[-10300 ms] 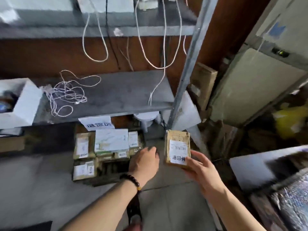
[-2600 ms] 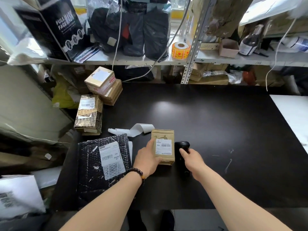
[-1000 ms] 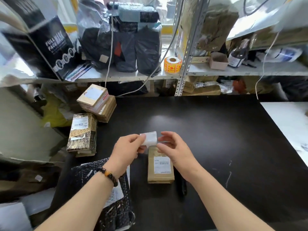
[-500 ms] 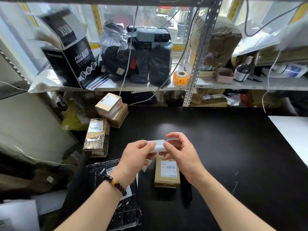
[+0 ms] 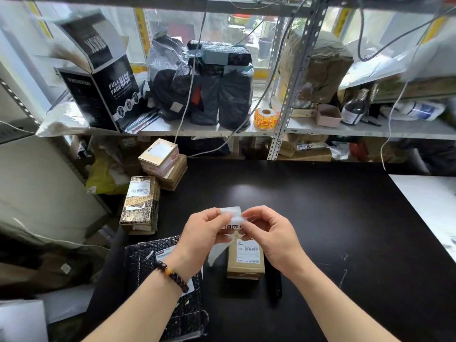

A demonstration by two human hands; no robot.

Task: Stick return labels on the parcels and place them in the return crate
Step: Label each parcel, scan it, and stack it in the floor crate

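**Return label being peeled above the small carton**

At centre left of the frame a gold-and-black patterned parcel (image 5: 140,203) lay at the table's edge. Just below it, at lower left, sat a black bubble mailer (image 5: 148,265). Both carried shipping labels, and I could not tell whether either had a return label.

In the lower middle, the left hand (image 5: 206,234) pinched the left edge of a small white return label (image 5: 231,218) between thumb and fingertips, with a loose tail of backing paper hanging below it. Right of that, the right hand (image 5: 270,236) pinched the label's other edge with its fingers curled in. Both hands held the label in the air, apart from any parcel.

Directly beneath the hands, the small brown carton (image 5: 245,261) lay flat on the black table (image 5: 333,218), address label up. A dark slim object (image 5: 275,285) lay just beside its right side.

The step in hand appeared to be freeing the sticker from its backing. The next move would probably call for lowering the label flat onto a bare part of the carton's top face, pressing it smooth, then carrying the carton to the return crate, which was not in view.
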